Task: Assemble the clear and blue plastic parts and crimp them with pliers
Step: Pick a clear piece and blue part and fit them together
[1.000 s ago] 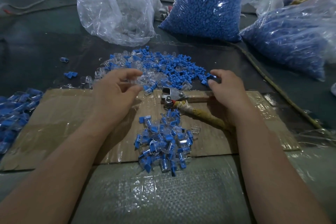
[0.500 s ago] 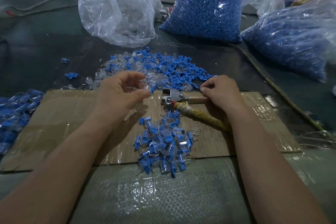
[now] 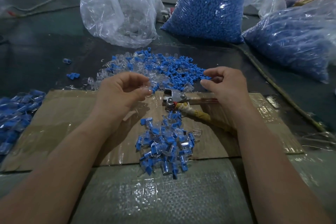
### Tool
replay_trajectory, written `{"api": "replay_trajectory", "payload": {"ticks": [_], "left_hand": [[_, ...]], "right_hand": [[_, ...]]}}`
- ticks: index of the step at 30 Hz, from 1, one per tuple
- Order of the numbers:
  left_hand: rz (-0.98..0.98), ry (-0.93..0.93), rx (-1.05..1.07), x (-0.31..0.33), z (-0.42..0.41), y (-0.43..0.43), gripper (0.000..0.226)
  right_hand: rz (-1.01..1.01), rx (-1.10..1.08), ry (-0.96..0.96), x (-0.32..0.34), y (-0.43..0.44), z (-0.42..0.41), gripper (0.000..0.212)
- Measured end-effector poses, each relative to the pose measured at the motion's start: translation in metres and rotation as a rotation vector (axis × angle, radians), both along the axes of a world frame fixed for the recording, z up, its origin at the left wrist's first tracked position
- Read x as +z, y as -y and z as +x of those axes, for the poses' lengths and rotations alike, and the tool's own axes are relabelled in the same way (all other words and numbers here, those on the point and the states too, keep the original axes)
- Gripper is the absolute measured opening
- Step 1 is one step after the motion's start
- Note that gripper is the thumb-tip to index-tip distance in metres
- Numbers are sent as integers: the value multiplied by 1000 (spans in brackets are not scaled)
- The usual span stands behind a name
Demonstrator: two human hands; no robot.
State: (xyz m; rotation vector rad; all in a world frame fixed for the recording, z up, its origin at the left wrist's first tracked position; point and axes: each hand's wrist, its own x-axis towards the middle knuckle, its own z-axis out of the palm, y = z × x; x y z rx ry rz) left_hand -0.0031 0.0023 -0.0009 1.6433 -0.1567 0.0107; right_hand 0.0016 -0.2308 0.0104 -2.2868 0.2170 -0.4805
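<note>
While my left hand [image 3: 123,94] pinches a small clear part [image 3: 146,87], my right hand [image 3: 225,87] curls beside the loose blue parts [image 3: 181,72]; whether it grips one I cannot tell. Pliers [image 3: 174,96] lie on cardboard [image 3: 72,123] between them.

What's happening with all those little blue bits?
A person is putting small plastic parts together. The left hand pinches a clear part; the right hand hovers at the loose pile, and I can't tell if it has a blue one. The pliers lie on the cardboard, by a heap of joined pieces.
</note>
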Motion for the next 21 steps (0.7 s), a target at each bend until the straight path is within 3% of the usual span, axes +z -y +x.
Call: {"api": "replay_trajectory", "payload": {"ticks": [1, 5, 9, 14, 16, 21], "left_hand": [[-28, -23, -7, 1, -1, 0, 18], [-66, -34, -38, 4, -3, 2, 24], [-91, -38, -57, 4, -3, 5, 28], [-10, 23, -48, 4, -3, 7, 23], [-4, 32, -63, 3, -3, 8, 20], [-39, -27, -123, 2, -4, 8, 17]], "right_hand": [[7, 19, -7, 2, -3, -3, 11], [105, 177, 29, 10, -21, -12, 18], [244, 335, 1, 12, -39, -19, 12], [1, 390, 21, 8, -51, -20, 24], [1, 416, 3, 8, -53, -20, 28], [374, 429, 31, 10, -60, -27, 11]]}}
